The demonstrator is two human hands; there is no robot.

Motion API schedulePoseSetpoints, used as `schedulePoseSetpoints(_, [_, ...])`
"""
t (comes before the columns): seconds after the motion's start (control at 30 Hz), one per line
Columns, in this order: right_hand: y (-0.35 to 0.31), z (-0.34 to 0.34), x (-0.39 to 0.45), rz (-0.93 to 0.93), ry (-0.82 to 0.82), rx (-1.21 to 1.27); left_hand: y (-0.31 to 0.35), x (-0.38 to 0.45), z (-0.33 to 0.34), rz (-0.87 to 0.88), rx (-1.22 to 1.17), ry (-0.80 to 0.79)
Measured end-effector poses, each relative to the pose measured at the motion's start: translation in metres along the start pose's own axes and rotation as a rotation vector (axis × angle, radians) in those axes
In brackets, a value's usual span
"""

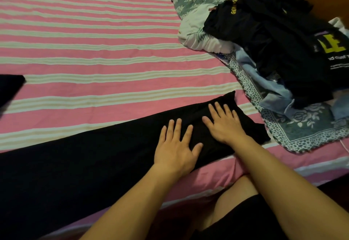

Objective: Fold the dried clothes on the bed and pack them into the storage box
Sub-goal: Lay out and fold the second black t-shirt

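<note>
1. Black garment (94,164), possibly trousers, lies lengthwise along the striped bed's (94,51) near edge.
2. Left hand (175,149) and right hand (224,124) press it, fingers flat, side by side.
3. Unfolded clothes pile (273,38) at right.

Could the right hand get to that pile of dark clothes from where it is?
Probably yes. The right hand lies flat on the black garment, and only open bedsheet and patterned blanket lie between it and the pile of dark clothes.
</note>
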State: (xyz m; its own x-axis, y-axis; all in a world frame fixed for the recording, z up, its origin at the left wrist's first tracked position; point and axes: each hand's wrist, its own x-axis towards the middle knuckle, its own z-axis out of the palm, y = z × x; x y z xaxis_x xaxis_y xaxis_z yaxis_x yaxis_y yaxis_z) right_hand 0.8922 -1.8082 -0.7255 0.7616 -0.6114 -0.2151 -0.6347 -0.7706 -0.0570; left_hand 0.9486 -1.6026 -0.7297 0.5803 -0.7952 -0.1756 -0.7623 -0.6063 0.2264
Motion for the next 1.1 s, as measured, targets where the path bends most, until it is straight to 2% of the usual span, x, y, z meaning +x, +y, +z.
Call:
schedulePoseSetpoints(0.13, [-0.003, -0.015, -0.001, 0.049, -0.047, -0.056, -0.013, -0.026, -0.018, -0.015, 0.025, -0.044])
schedulePoseSetpoints(0.2, [-0.018, -0.024, -0.012, 0.047, 0.032, -0.097, -0.050, -0.058, -0.023, -0.093, 0.050, -0.002])
schedulePoseSetpoints(0.3, [-0.078, -0.025, -0.040, -0.158, 0.189, -0.030, -0.132, -0.123, -0.034, -0.365, 0.110, 0.079])
schedulePoseSetpoints(0.4, [-0.160, -0.001, -0.068, -0.390, 0.102, 0.012, -0.206, -0.179, -0.032, -0.629, 0.090, 0.132])
schedulePoseSetpoints(0.47, [-0.192, 0.025, -0.080, -0.467, 0.056, -0.046, -0.235, -0.205, -0.026, -0.677, 0.080, 0.159])
schedulePoseSetpoints(0.57, [-0.196, 0.039, -0.081, -0.468, 0.056, -0.065, -0.250, -0.224, -0.023, -0.751, -0.023, 0.186])
schedulePoseSetpoints(0.63, [-0.193, 0.038, -0.079, -0.472, 0.054, -0.061, -0.247, -0.231, -0.027, -0.880, -0.127, 0.243])
schedulePoseSetpoints(0.73, [-0.197, 0.037, -0.081, -0.470, 0.056, -0.079, -0.242, -0.243, -0.034, -1.042, -0.362, 0.461])
schedulePoseSetpoints(0.83, [-0.198, 0.039, -0.084, -0.458, 0.079, -0.086, -0.251, -0.246, -0.037, -1.087, -0.553, 0.520])
schedulePoseSetpoints(0.93, [-0.199, 0.036, -0.085, -0.451, 0.081, -0.095, -0.268, -0.240, -0.054, -1.090, -0.549, 0.411])
schedulePoseSetpoints(1.03, [-0.203, 0.029, -0.089, -0.450, 0.056, -0.119, -0.276, -0.231, -0.074, -1.019, -0.725, 0.325])
schedulePoseSetpoints(1.1, [-0.204, 0.018, -0.090, -0.452, 0.096, -0.098, -0.279, -0.224, -0.075, -0.989, -0.678, 0.257])
